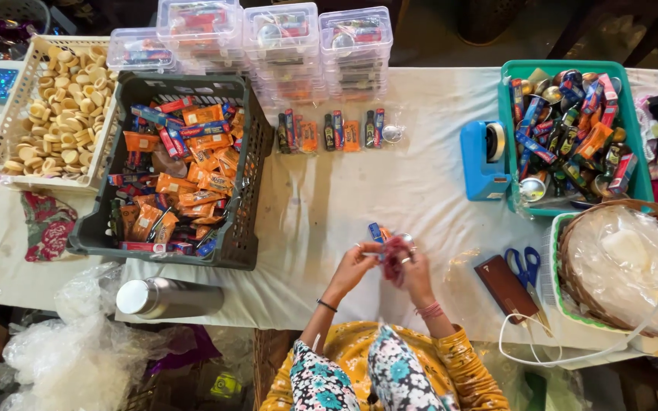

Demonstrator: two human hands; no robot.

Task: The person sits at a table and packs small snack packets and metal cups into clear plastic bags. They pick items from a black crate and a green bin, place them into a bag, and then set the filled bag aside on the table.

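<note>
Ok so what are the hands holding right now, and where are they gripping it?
Both hands, left and right, hold a small bundle of red material and a blue packet between the fingertips. The exact grip points are too small to tell.

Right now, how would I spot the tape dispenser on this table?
Find the teal tray of mixed small packets at the table's right. The tape dispenser sits against its left wall, on the white cloth. It is the only solid blue block, with a tape roll on top.

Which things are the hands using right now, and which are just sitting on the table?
In use:
left hand and right hand, together holding a small bundle of red and blue items

Just lying about:
blue scissors
tape dispenser
steel flask
dark crate of packets
clear boxes
</note>
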